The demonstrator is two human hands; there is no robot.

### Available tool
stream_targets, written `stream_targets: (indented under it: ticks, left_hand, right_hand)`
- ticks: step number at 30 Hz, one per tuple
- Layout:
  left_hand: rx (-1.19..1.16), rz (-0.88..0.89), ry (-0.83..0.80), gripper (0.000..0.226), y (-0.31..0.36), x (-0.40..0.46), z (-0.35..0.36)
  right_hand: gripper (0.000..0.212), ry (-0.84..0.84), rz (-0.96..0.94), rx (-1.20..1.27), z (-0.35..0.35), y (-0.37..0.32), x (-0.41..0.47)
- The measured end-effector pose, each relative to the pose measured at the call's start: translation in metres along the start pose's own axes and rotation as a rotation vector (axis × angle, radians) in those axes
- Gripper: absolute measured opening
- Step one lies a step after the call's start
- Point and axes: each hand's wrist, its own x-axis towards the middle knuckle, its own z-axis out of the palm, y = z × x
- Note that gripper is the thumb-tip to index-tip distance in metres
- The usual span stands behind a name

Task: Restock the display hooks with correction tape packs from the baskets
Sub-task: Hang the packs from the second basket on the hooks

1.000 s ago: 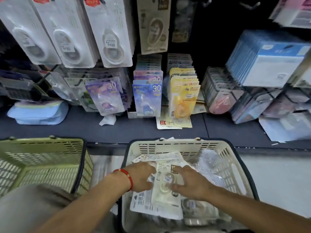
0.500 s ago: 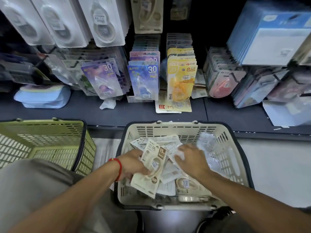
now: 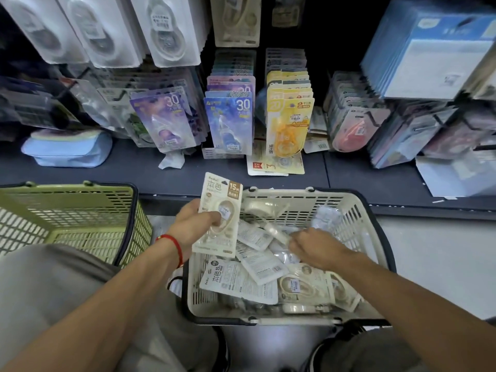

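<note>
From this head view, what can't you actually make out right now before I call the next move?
- Right hand: fingers motion-blurred among the packs in the cream basket; whether it grips one is unclear.
- Green basket: left part cut off by the frame edge, floor hidden by its wall and my knee.
- Held beige pack in left hand: small print unreadable.
- Matching beige packs' hook: cut off by the top edge.

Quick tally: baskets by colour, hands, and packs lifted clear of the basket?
Green basket: 1
Cream basket: 1
Hands, left hand and right hand: 2
Lifted pack, the beige 15M pack in the left hand: 1
Total: 5
</note>
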Motion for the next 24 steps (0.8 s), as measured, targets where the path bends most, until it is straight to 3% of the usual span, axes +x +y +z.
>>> stream_targets:
  ticks: [5,9,12,14,16,20,24]
  left_hand:
    - [-0.170,-0.042,0.081,0.039,0.004,0.003,0.005]
    - [-0.311,-0.089,0.086,0.028,0.003,-0.001,0.019]
    - [-0.452,-0.072,-0.097,0.038,0.001,-0.010,0.035]
    - [-0.505,-0.004,-0.191,0.046,0.001,-0.015,0.044]
    - [-0.484,0.054,-0.164,0.049,0.000,-0.017,0.045]
    - [-0.381,0.075,0.099,0.056,0.006,-0.006,0.015]
    - [-0.396,0.119,0.271,0.055,0.009,0.004,-0.020]
  right_hand:
    - [0.030,0.288,0.075,0.538,-0.043,0.024,-0.023]
    - [0.027,0.239,0.009,1.214,-0.060,0.017,-0.032]
    - [0.025,0.153,-0.048,1.380,-0.051,-0.007,-0.027]
    - [0.022,0.077,-0.056,1.373,-0.042,-0.027,-0.019]
    - [0.017,0.093,-0.059,1.301,-0.036,-0.045,-0.005]
    - [0.014,0.368,0.076,0.647,-0.030,-0.049,0.034]
    - [0.030,0.269,0.361,0.340,-0.009,-0.029,0.067]
